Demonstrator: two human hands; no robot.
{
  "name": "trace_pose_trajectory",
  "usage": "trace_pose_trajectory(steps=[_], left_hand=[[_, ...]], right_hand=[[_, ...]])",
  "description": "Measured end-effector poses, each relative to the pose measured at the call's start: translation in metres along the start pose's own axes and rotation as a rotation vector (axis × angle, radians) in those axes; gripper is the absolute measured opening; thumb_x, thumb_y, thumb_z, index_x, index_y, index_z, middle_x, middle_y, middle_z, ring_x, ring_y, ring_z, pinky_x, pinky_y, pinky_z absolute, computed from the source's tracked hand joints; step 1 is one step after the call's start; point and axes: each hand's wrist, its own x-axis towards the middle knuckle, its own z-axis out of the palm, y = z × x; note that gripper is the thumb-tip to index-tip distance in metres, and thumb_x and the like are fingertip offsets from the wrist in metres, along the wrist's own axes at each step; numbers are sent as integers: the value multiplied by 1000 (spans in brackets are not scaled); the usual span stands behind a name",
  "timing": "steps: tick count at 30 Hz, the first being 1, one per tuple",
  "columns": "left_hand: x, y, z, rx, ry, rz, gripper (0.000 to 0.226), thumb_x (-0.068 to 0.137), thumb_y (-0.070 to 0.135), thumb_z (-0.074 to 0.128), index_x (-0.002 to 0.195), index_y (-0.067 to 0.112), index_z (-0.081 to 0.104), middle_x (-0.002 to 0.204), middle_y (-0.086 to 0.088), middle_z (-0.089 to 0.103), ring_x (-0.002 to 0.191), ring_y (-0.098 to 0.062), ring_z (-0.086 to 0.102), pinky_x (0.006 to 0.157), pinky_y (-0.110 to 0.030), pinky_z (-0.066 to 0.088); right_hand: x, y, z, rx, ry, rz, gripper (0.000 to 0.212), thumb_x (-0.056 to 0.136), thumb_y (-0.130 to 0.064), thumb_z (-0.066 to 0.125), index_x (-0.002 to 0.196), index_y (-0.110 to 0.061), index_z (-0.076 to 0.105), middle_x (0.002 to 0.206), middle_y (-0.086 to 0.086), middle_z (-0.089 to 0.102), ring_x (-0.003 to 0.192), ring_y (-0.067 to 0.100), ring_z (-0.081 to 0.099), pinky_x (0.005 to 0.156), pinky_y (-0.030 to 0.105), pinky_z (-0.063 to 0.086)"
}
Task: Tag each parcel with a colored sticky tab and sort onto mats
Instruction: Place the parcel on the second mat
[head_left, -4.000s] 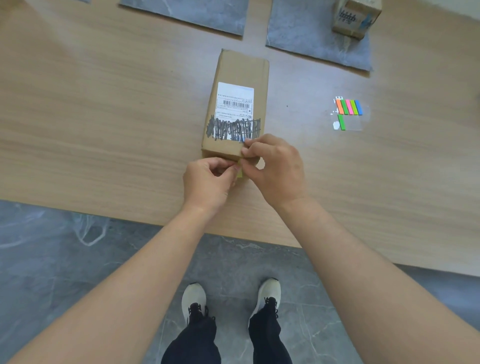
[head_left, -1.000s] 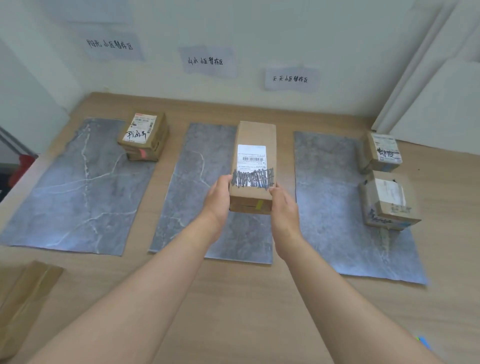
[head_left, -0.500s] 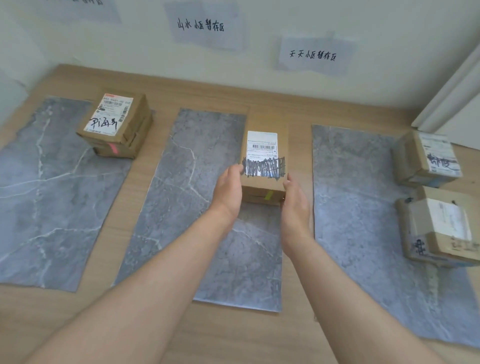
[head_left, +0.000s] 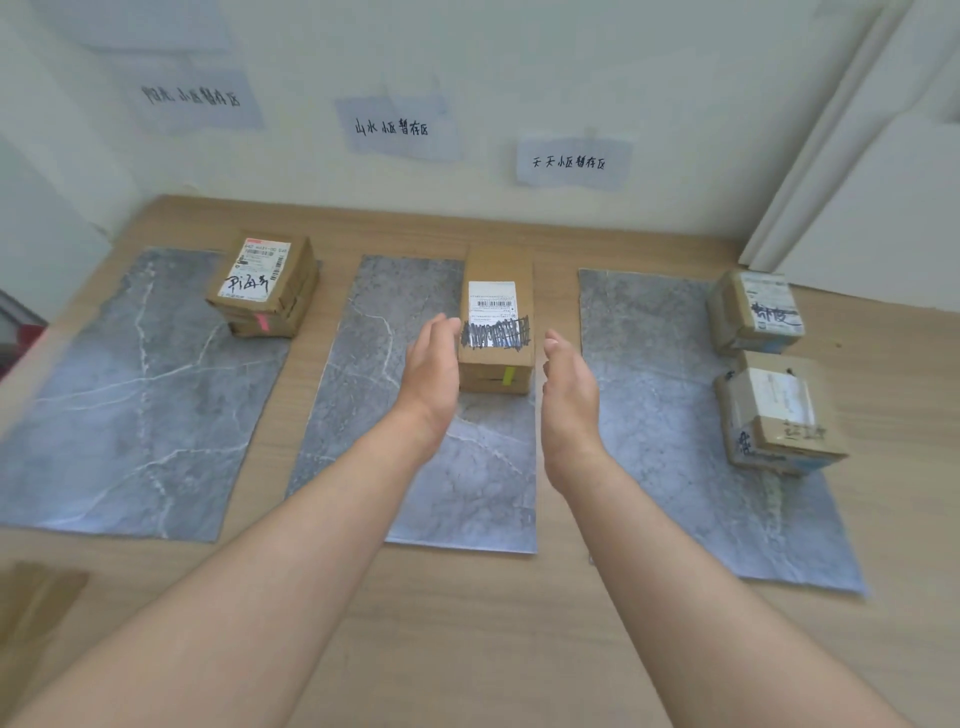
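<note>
my left hand (head_left: 431, 374) and right hand (head_left: 569, 387) hold nothing, fingers straight, flanking the box (head_left: 496, 332) on the middle mat (head_left: 363, 415) at 12 o'clock. wooden table (head_left: 467, 649), paper-labelled wall (head_left: 467, 52) behind; cardboard (head_left: 31, 608) at 8 o'clock is cut off.

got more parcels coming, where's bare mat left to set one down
Bare: the left mat in front of the stacked parcels; the middle mat left of and in front of the long parcel; the left strip of the right mat. Crowded: its right edge, with two parcels.
</note>
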Motion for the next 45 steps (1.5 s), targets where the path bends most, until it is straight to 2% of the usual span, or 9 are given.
trace_pose_trajectory(steps=[6,12,15,18,24,29,36,41,45], left_hand=[[-90,30,-26,-19,-32,47,20,103,44,36,113,38,52,129,14,46,125,-10,40,110,-35,30],[-179,38,-53,-67,-28,100,49,101,49,36,146,32,46,155,7,38,142,-13,33,118,-39,26],[-222,41,-69,-104,-36,95,53,99,52,38,147,32,45,155,7,38,143,-14,34,119,-42,26],[-258,41,-88,-135,-41,111,52,100,50,39,147,30,45,154,6,41,142,-16,38,120,-43,27],[-313,36,-146,-150,-97,147,53,97,53,39,145,32,47,151,8,43,143,-18,36,121,-45,24],[-349,30,-226,-93,-94,158,79,66,78,43,136,44,54,139,15,50,135,-16,43,119,-45,28],[-398,31,-319,-132,-136,209,51,100,50,38,146,28,47,151,5,43,141,-16,36,122,-43,23],[-420,30,-374,-126,-59,242,37,92,61,38,115,42,60,137,9,50,134,-17,42,120,-45,26],[-430,21,-415,-131,39,209,69,83,65,40,143,33,50,150,7,46,142,-20,36,118,-45,25]], right_hand=[[-82,-30,-8,29,-56,-81,45,99,-41,48,137,-22,62,137,-8,63,131,8,54,118,36,37],[-175,-51,-24,13,-98,-142,46,88,-49,47,121,-27,69,124,-6,69,126,13,57,110,31,41],[-219,-61,-28,17,-109,-147,38,97,-41,48,112,-11,67,124,11,65,123,28,56,95,29,45],[-265,-68,-25,21,-91,-140,44,102,-35,47,122,1,60,137,24,52,125,41,49,108,51,40],[-349,-69,-1,24,-32,-147,49,103,-33,48,131,7,52,141,24,46,122,40,50,113,53,32],[-422,-56,45,35,-34,-192,41,99,-41,52,129,-17,66,132,-1,64,117,7,55,82,16,36],[-498,-45,115,72,-50,-224,37,98,-41,52,118,-14,68,108,-11,63,110,13,58,87,25,43],[-526,-41,156,26,-122,-215,26,102,-34,47,111,-24,70,105,-16,65,116,12,58,97,28,43],[-546,-32,187,18,-222,-217,28,101,-34,45,104,-22,70,117,1,68,123,22,58,93,27,44]])
